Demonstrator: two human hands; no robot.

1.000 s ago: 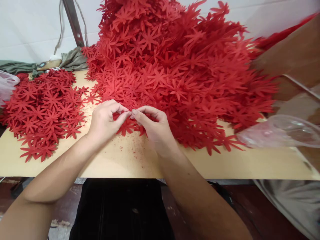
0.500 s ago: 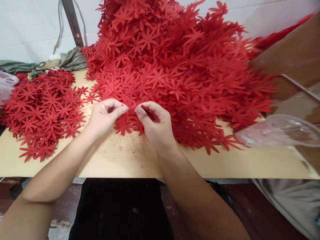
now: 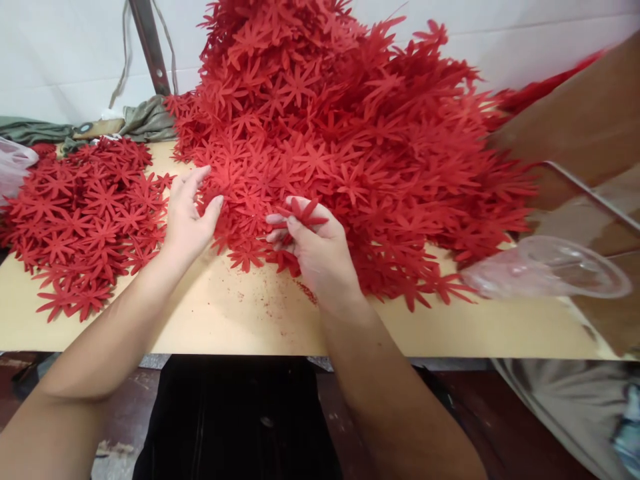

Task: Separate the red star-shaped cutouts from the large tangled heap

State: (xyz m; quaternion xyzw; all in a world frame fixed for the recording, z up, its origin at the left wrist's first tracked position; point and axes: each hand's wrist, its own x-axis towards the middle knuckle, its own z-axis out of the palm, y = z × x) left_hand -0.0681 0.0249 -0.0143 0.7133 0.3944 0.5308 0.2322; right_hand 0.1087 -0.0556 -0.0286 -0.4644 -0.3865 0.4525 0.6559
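Note:
My right hand point(image 3: 320, 250) pinches a red fabric flower cutout point(image 3: 306, 213) between thumb and fingers, its narrow petals spreading above the fingertips. To the left, my left hand point(image 3: 191, 210) is open, thumb and fingers apart, at the near left edge of the big heap point(image 3: 345, 127) of the same red cutouts. Nothing shows in the left hand. A smaller, lower heap of red cutouts point(image 3: 95, 207) lies left of that hand. Small red scraps point(image 3: 265, 300) are scattered over the pale tabletop point(image 3: 215, 327) between my forearms.
On the right a clear plastic bag point(image 3: 545, 267) lies against a brown cardboard box point(image 3: 590, 127). Another thin plastic bag point(image 3: 15, 167) is at the far left. Greenish cloth point(image 3: 147, 120) and a metal post point(image 3: 150, 47) stand along the white wall behind.
The hands have come apart. My left hand has opened and moved left, while my right hand has turned, showing the flower cutout in its grip more fully.

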